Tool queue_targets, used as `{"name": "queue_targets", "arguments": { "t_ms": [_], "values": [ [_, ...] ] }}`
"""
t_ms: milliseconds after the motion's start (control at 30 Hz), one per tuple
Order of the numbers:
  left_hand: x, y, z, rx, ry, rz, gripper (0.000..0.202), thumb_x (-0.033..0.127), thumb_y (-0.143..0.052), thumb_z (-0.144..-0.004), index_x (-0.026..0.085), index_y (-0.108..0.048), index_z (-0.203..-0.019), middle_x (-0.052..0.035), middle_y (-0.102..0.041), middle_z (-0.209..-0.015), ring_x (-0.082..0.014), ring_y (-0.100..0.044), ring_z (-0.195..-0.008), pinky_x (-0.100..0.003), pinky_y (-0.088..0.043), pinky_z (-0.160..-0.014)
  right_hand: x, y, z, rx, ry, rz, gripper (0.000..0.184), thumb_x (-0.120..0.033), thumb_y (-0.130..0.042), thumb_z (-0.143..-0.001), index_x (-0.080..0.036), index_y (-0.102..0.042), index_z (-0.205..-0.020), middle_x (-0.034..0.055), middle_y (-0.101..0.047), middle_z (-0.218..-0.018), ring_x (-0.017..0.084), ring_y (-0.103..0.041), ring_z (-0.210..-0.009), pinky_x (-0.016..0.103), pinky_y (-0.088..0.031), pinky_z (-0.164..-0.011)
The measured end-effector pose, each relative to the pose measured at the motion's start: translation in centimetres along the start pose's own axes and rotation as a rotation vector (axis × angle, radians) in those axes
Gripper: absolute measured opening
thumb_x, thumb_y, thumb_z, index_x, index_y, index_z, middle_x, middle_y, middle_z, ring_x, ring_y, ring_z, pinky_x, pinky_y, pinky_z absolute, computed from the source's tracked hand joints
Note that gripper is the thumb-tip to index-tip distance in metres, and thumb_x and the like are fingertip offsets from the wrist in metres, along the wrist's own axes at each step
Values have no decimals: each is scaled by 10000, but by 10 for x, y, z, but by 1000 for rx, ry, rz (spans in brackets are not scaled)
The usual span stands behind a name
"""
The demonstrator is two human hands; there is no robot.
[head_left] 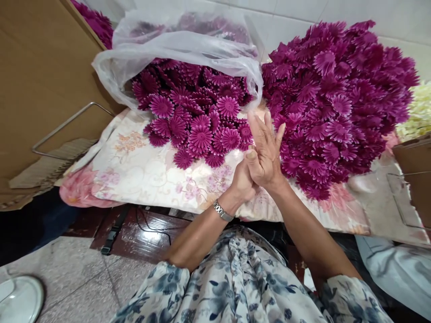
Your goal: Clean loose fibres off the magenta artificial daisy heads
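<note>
Held together over the cloth, my two hands touch each other. My left hand (pixel 243 179), with a metal watch (pixel 222 211) on its wrist, is curled closed against the base of my right hand (pixel 266 154). Its fingers are mostly hidden, so whatever may be in it does not show. My right hand is open, its fingers stretched away from me and apart. Just beyond them, purple artificial flower heads (pixel 200 139) spill from a clear plastic bag (pixel 188 42). To the right rises a large heap of similar purple flower heads (pixel 332 105).
A floral cloth (pixel 144 175) covers the work surface. Cardboard (pixel 43 76) with a wire handle stands at left, another cardboard box (pixel 414 170) at right. Pale yellow petals (pixel 417 110) lie beyond it. A white tiled wall (pixel 292 15) closes the back.
</note>
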State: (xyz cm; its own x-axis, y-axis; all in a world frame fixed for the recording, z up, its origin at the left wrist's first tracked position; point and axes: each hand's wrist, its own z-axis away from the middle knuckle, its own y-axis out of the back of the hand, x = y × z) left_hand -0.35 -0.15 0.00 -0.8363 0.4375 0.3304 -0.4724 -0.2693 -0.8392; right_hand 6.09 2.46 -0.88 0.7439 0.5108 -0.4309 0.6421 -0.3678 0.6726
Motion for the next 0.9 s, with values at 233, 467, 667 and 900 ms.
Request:
{"name": "queue_targets", "arguments": {
  "t_ms": [233,467,667,900],
  "values": [
    [13,7,6,1,10,-62,251,195,-468,-878,130,-646,-713,-19,-647,-699,-87,-604,-614,-220,-537,-668,21,25,6,83,-139,-114,503,-504,-204,-947,-284,-536,-1254,49,-620,-1228,214,-533,-1215,515,-345,-1090],
    [20,17,9,-46,11,-105,236,250,-447,-881,155,-662,-863,-47,-684,-856,-144,-644,-813,-306,-539,-800,12,47,27,-94,-187,-287,347,-339,-587,-830,-196,-609,-1146,77,-668,-1045,178,-641,-928,354,-537,-840],
    [13,26,15,-146,-102,-357,374,82,-582,-712,200,-605,-1066,-5,-668,-935,-100,-602,-825,-230,-459,-808,7,43,40,-83,-216,-218,326,-202,-585,-801,-203,-590,-1127,53,-650,-985,165,-612,-909,339,-521,-827],
    [6,39,14,-199,-421,-790,455,22,-524,-651,234,-555,-1053,0,-575,-1018,-130,-530,-996,-250,-409,-891,1,51,45,-88,-207,-258,147,-126,-569,-786,-191,-645,-894,43,-640,-896,148,-613,-862,318,-516,-797]
  ]
}}
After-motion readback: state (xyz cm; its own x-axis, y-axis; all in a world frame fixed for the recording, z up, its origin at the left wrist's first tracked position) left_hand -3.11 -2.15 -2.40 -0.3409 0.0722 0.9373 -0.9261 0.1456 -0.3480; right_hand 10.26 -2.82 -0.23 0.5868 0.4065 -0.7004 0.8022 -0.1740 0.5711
